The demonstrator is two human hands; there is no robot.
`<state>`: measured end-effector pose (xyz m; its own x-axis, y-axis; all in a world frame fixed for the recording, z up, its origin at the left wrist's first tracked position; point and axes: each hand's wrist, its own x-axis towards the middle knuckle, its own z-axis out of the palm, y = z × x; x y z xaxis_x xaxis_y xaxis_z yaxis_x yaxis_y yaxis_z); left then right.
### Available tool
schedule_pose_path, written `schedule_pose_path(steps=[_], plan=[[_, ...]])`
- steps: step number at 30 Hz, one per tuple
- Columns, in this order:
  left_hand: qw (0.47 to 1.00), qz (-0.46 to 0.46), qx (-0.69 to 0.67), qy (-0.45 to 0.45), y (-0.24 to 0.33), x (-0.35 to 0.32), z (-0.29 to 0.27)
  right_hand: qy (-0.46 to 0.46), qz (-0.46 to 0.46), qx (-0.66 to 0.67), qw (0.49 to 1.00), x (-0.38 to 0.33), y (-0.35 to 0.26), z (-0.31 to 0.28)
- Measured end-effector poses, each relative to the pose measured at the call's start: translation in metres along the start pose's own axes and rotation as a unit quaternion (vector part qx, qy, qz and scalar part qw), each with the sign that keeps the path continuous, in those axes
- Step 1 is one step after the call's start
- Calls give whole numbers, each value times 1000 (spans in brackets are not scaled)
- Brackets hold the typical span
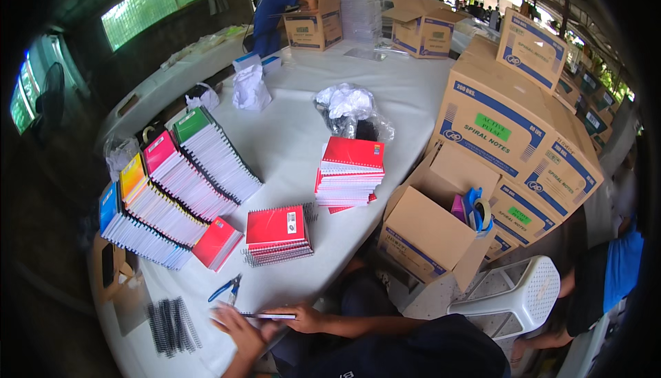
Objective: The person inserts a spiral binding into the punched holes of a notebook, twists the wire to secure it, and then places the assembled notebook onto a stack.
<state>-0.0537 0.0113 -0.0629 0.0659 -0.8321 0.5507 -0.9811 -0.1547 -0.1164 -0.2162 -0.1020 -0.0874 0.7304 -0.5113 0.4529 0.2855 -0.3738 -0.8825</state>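
Note:
At the near edge of the table, my right hand (pixel 306 319) grips a thin notebook (pixel 273 316), seen almost edge-on. My left hand (pixel 241 331) is at the notebook's left end, its fingers stretched out and slightly smeared by motion; whether it touches the notebook I cannot tell. Just beyond the hands lie blue-handled pliers (pixel 226 288). A bunch of black spiral coils (pixel 173 326) rests to the left. Farther in, a stack of red notebooks (pixel 275 228) has metallic coils around its edges, and a small red stack (pixel 217 242) leans beside it.
Blue, yellow, pink and green notebook rows (pixel 213 145) line the left side. A taller red stack (pixel 351 164) stands mid-table near crumpled plastic (pixel 348 102). An open carton (pixel 430 230), piled boxes (pixel 509 113) and a white stool (pixel 527 295) are right. A person (pixel 268 13) stands at the far end.

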Motion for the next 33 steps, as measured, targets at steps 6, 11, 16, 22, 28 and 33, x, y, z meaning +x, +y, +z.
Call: schedule_pose_path(steps=[6, 11, 16, 22, 28, 33], plan=[[986, -9, -139, -92, 16, -13, -3, -43, 58, 8, 997, 1, 2, 3], [991, -5, -114, -65, 5, 45, -50, -48, 104, 103, 988, 21, -16, -16], [951, 57, -253, -168, -21, 75, -63, -111, 90, 56, 988, 24, 1, -23], [898, -34, -366, -242, -29, 81, -69, -111, 90, 66, 988, 26, 11, -28], [901, -85, -355, -234, -41, 81, -66, -108, 130, 67, 983, 30, 10, -34], [862, -137, -354, -337, -64, 70, -58, -79, 201, 121, 969, 34, 3, -30]])
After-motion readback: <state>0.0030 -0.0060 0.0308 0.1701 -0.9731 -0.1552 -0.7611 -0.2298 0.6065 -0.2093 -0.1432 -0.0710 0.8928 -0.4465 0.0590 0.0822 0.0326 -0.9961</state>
